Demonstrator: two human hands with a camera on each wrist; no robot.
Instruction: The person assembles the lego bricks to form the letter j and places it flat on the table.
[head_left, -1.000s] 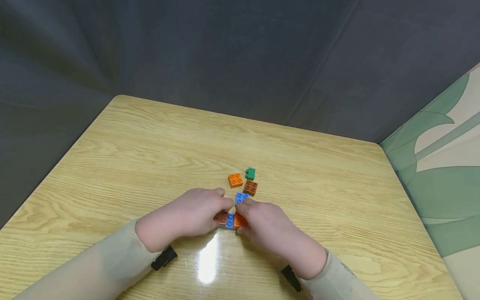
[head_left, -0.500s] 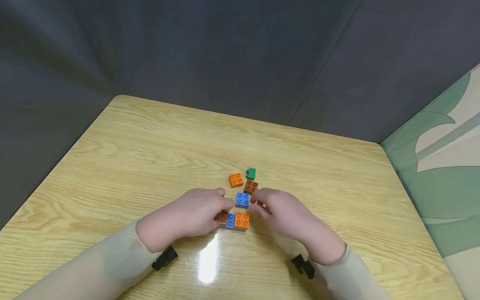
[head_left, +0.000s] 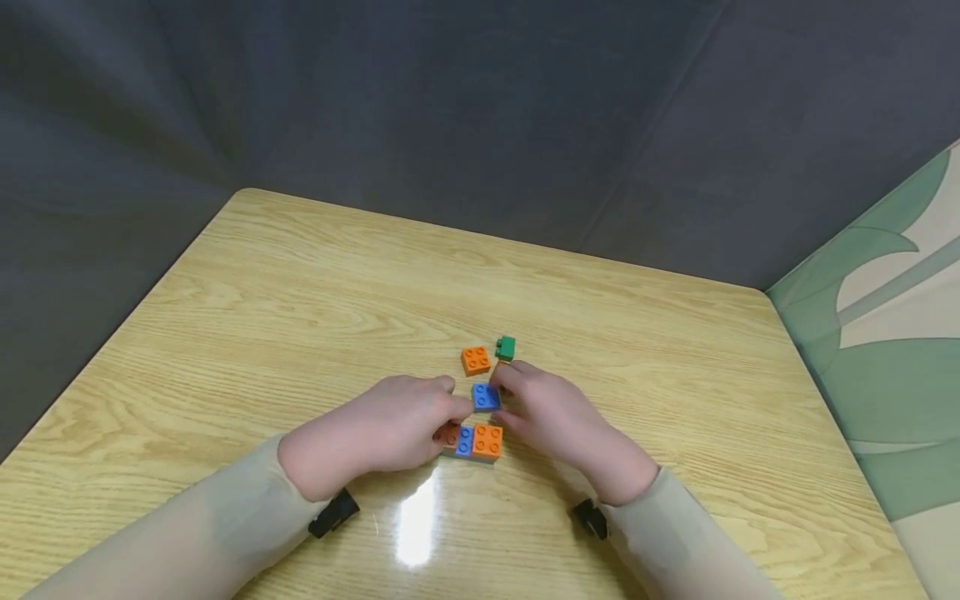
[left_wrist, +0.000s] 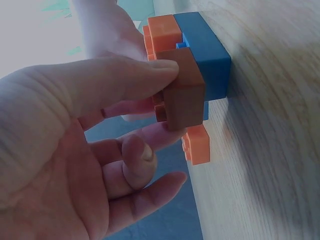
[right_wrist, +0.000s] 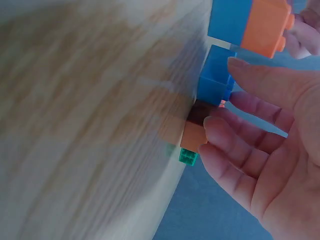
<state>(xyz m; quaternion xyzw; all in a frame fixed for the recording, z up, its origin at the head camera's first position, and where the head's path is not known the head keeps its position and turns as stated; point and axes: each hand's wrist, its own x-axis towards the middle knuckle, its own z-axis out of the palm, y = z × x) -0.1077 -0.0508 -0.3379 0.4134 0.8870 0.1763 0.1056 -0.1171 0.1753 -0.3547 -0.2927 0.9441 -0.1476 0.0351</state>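
Note:
My left hand (head_left: pixel 401 423) pinches a brown toy brick (left_wrist: pixel 185 95) between thumb and fingers. This brick sits on one end of a long blue brick (left_wrist: pixel 207 55), whose other end bears an orange brick (head_left: pixel 488 440). Just beyond that stack lies a loose blue brick (head_left: pixel 484 398) with its studs up. My right hand (head_left: pixel 551 417) reaches round the loose blue brick, thumb on the near side and forefinger at its far corner. In the right wrist view the thumb tip overlaps this brick and the other fingers are spread.
Farther back on the wooden table (head_left: pixel 337 292) lie another orange brick (head_left: pixel 476 361) and a small green brick (head_left: pixel 506 348) on its side. A second brown brick (right_wrist: pixel 193 135) is mostly hidden behind my right hand in the head view. A dark curtain (head_left: pixel 450 117) hangs behind the table.
My right hand has let go of the orange brick on the stack, drawn back to the right, then come in at the loose blue brick. My left hand keeps its hold.

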